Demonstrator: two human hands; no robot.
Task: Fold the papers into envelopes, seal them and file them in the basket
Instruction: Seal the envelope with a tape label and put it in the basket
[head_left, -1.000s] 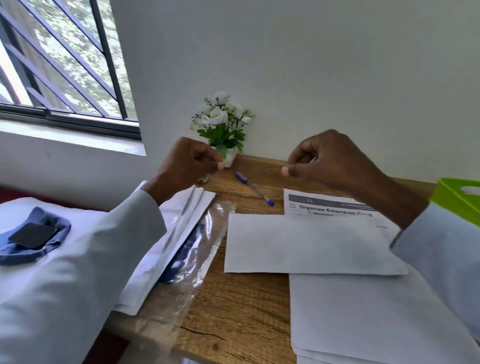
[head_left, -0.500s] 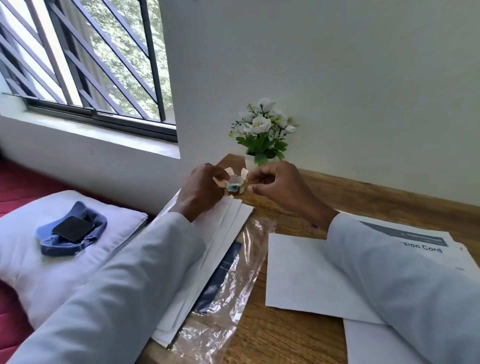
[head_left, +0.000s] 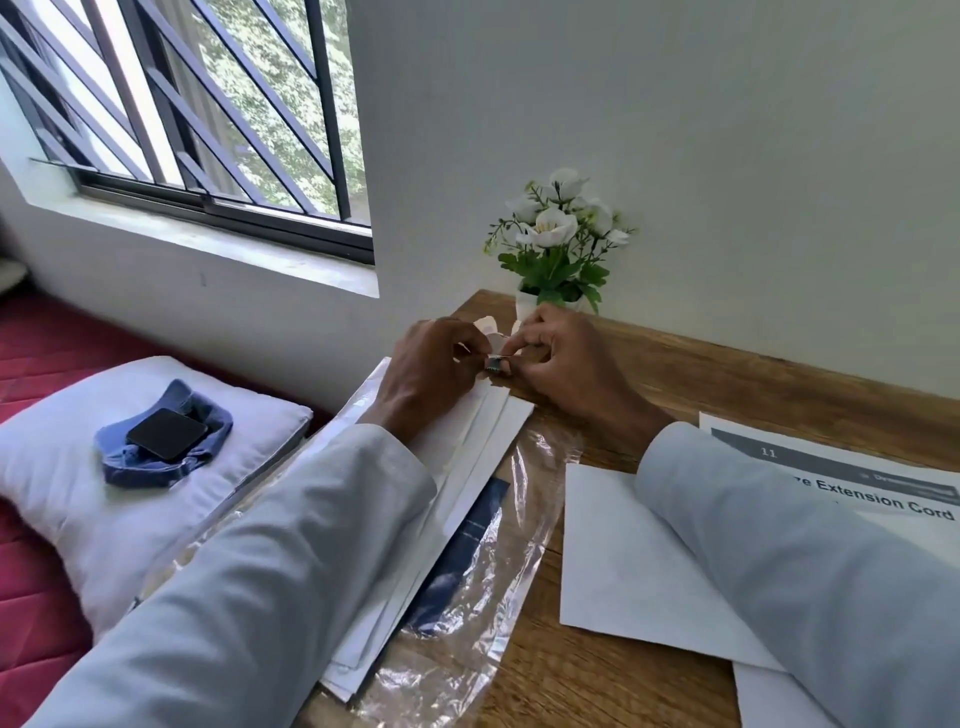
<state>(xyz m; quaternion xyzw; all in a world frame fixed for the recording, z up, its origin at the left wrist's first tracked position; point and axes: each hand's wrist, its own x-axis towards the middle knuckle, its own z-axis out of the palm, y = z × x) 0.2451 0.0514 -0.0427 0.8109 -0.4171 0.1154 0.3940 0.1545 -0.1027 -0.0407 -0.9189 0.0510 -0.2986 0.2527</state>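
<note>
Both hands work one small item — the left hand (head_left: 431, 364) and right hand (head_left: 566, 358) pinch a little tape dispenser (head_left: 493, 362) between curled fingertips, above the table's (head_left: 779, 395) far edge, in front of the flower pot (head_left: 527, 304). Likely step: pulling off a sealing strip. To do it well, hold the body steady with one hand, draw a short length, tear cleanly and keep the strip off the fingers. The folded white envelope (head_left: 623, 561) lies flat nearer the person, to the right, partly under the right sleeve — well apart from the grip. More envelopes (head_left: 483, 441) sit under the left wrist on a clear plastic sleeve (head_left: 498, 571). Basket not in view.
</note>
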